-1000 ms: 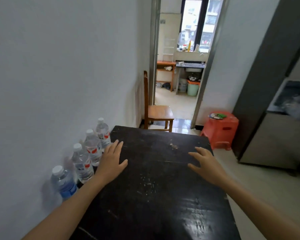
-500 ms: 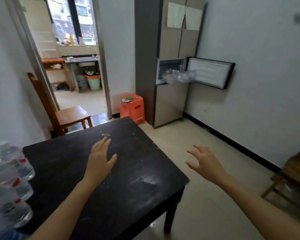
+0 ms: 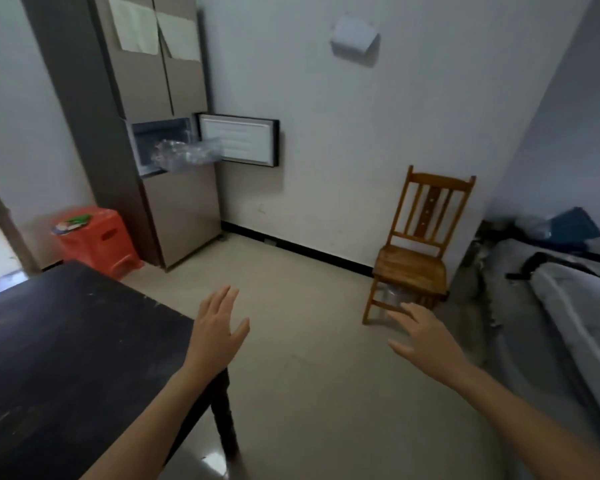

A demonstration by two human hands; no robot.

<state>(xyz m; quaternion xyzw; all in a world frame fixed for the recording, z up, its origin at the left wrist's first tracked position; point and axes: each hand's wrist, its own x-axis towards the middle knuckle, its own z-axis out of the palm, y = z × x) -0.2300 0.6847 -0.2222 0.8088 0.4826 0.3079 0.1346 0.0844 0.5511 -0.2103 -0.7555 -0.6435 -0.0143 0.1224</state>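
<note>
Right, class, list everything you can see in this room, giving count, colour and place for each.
table: one, black, lower left
fridge: one, grey-brown, back left, small door open
stool: one, orange, beside the fridge
chair: one, brown wood, by the back wall
bed: one, grey, right edge
wall fitting: one, white, high on wall
left hand: one, bare, open, at the table's corner
right hand: one, bare, open, above the floor near the chair

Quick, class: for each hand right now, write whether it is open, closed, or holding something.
Left hand: open, holding nothing.
Right hand: open, holding nothing.
</note>
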